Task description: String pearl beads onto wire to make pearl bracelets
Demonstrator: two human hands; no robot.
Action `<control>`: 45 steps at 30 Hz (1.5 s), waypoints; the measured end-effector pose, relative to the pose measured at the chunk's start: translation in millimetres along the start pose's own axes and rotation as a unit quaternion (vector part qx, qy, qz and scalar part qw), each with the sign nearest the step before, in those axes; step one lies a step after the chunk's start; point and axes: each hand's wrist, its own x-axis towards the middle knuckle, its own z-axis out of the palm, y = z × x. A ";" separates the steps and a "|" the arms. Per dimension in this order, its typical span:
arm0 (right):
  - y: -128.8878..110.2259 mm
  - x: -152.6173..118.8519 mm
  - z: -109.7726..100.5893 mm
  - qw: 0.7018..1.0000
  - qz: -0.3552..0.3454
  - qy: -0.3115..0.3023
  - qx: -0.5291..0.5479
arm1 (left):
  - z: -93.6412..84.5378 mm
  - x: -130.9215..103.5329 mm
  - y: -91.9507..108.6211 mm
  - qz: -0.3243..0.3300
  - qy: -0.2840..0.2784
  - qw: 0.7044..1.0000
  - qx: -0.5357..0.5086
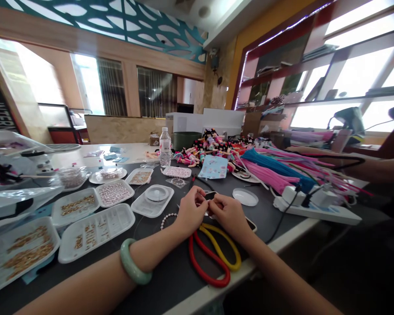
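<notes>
My left hand (193, 209) and my right hand (228, 214) meet over the dark table mat, fingertips pinched close together. Whatever lies between the fingers is too small to make out. Just below them lie the red handle loop (211, 273) and yellow handle loop (233, 258) of a tool, whose upper part is hidden by the hands. A string of pearl-like beads (168, 218) curves beside my left hand. Behind the hands a dark phone-like object (251, 225) is partly covered. A green bangle (131, 264) circles my left wrist.
White trays (96, 232) of gold and pink beads cover the left side. A water bottle (165, 148), a heap of small dolls (213, 146) and pink and blue pipe cleaners (279, 168) stand behind. At right are a power strip (318, 210) and another person's arm (377, 168).
</notes>
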 end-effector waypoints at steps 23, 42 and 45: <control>2.1 0.2 -0.8 0.998 0.020 0.039 0.051 | 1.2 3.0 -10.2 0.006 -0.005 1.000 -0.030; -0.2 -0.9 0.8 0.999 0.031 0.021 0.032 | 1.0 2.0 -8.1 0.009 0.015 1.000 0.007; 1.0 -1.3 1.3 0.999 0.026 0.031 0.016 | 0.7 1.7 -7.1 0.018 0.011 1.000 0.014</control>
